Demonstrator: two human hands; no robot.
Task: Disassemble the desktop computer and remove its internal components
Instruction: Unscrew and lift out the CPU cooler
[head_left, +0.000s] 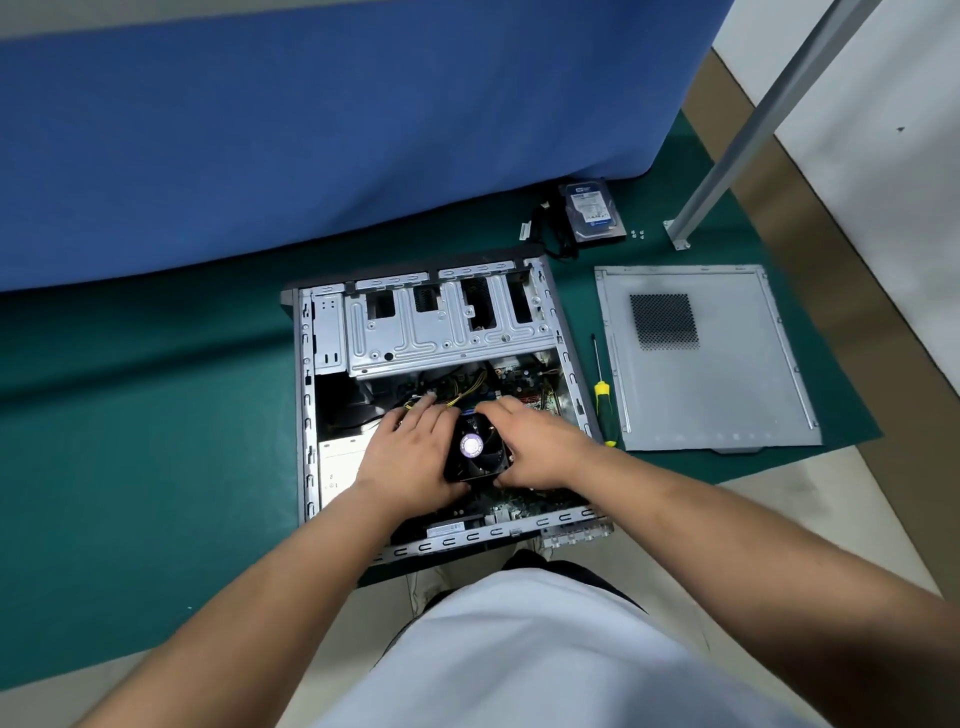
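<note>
Gripping the square black cooler fan (475, 449), left hand (410, 457) and right hand (540, 444) flank it.

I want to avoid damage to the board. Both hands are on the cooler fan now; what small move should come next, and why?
Probably lift the cooler fan gently straight up, only a little. The left hand and right hand grip it from opposite sides inside the case, and the screwdriver lies aside on the mat. Whether its cable is unplugged cannot be seen, so check first.
</note>
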